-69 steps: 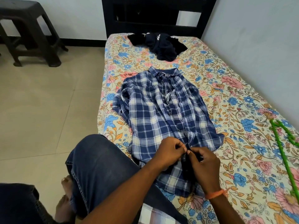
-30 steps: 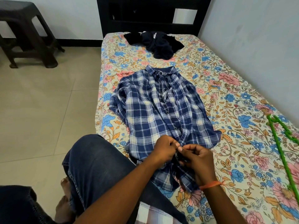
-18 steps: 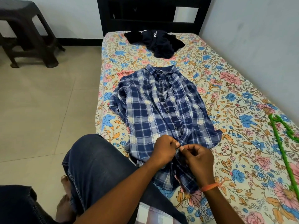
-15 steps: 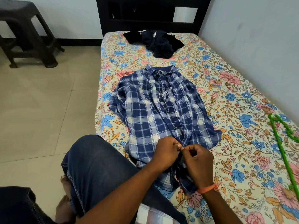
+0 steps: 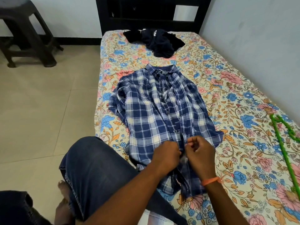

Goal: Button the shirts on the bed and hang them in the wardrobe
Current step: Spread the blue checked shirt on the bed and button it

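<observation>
A blue and white plaid shirt (image 5: 155,111) lies front up on the floral bed (image 5: 235,98), collar toward the headboard. My left hand (image 5: 167,154) and my right hand (image 5: 200,155) meet at the shirt's front placket near the hem, fingers curled and pinching the fabric edges there. The button between them is hidden by my fingers. A dark crumpled shirt (image 5: 155,41) lies near the head of the bed. A green hanger (image 5: 285,143) rests on the bed at the right.
A dark plastic stool (image 5: 27,33) stands on the tiled floor at the left. The black headboard (image 5: 152,12) closes the far end and a grey wall runs along the bed's right side. My knee in jeans (image 5: 97,168) leans at the bed's near edge.
Both hands have crept a little up the placket toward the collar, still pinching the shirt front. The lower hem now lies bunched beneath my wrists.
</observation>
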Tool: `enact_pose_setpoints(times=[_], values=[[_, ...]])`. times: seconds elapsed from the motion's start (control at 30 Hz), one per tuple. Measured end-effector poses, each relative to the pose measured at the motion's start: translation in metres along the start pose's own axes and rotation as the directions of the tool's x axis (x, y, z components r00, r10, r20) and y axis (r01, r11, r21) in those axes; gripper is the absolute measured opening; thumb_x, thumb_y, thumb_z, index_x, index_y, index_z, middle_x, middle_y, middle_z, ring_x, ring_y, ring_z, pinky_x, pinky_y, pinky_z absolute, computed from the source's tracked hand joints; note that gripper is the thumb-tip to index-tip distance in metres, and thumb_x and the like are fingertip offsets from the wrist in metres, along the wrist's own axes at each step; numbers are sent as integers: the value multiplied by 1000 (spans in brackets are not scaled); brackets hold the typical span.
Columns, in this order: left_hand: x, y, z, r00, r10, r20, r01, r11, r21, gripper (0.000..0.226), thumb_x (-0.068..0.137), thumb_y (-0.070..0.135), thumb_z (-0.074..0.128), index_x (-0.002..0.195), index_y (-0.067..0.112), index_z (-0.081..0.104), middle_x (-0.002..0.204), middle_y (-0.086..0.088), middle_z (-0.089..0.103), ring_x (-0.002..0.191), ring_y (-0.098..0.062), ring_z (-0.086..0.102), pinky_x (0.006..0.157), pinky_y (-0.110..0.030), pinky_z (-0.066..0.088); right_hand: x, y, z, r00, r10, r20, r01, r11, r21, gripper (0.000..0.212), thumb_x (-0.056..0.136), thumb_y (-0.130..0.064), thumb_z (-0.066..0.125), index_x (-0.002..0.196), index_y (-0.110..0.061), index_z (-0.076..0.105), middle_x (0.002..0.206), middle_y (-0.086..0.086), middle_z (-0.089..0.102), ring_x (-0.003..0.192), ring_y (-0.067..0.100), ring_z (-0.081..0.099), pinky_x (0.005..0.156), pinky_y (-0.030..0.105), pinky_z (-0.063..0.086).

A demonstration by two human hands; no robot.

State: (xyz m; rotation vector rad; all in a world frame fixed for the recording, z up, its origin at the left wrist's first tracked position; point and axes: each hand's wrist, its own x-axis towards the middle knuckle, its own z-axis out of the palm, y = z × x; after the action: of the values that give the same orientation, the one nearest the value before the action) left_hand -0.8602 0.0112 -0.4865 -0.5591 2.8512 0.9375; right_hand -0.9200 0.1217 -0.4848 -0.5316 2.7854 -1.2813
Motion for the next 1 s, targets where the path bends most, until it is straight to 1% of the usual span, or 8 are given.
enact_pose_setpoints(times=[0.1,0.23,0.4,0.5,0.63,0.77,0.9,1.0], values=[[3,-1,0,989,121,-88,-123,992,-12,10,87,17,62,82,10,58,81,-8,55,78,-28,57,63,-40,50,21,-11,9,994,-101,-30,98,991,-90,13,81,-19,75,86,-19,63,81,-6,62,73,11,59,66,27,51],[14,-7,2,980,169,-106,-172,985,-25,22,76,22,65,93,14,54,93,-1,50,88,-21,48,73,-40,51,45,-5,22,999,-43,-5,42,981,-190,18,82,-23,78,91,-11,68,87,3,68,76,17,61,69,33,54],[36,-7,-5,949,-113,-296,2,936,-351,7,89,24,56,85,20,60,78,5,62,69,-12,59,60,-32,54,53,5,22,997,-70,11,71,980,-187,8,83,-11,75,83,-3,74,80,9,73,69,20,64,71,33,54],[50,-15,-2,913,-179,-366,42,935,-351,19,98,22,54,86,15,67,75,1,64,63,-14,60,58,-37,55,51,13,23,993,-112,-23,105,971,-215,17,89,-4,65,74,-2,73,72,11,71,60,19,59,65,30,51],[55,-10,3,916,-171,-363,72,960,-272,24,95,22,59,76,12,71,73,-1,67,64,-13,62,59,-35,56,50,23,29,999,-40,7,40,977,-208,15,90,-2,61,78,-3,69,77,9,68,71,22,61,68,32,49],[65,-11,7,927,-238,-290,116,917,-380,27,91,14,56,68,5,67,72,-11,70,66,-24,66,59,-43,57,50,24,30,1000,2,26,3,984,-177,11,89,-6,64,80,-7,68,78,5,67,74,20,59,69,28,43],[66,-17,6,960,-203,-195,98,890,-445,32,98,20,50,76,8,71,83,-7,73,67,-19,64,62,-34,54,46,22,35,996,88,4,-88,995,52,22,95,-16,58,74,-13,60,67,2,59,60,17,51,59,29,36],[61,-12,4,976,-135,-169,36,872,-488,36,98,15,48,65,10,59,68,-12,62,60,-27,56,58,-40,46,35,14,45,997,50,-58,-44,993,110,14,98,-17,56,86,-10,62,80,6,61,70,20,55,61,31,39]])
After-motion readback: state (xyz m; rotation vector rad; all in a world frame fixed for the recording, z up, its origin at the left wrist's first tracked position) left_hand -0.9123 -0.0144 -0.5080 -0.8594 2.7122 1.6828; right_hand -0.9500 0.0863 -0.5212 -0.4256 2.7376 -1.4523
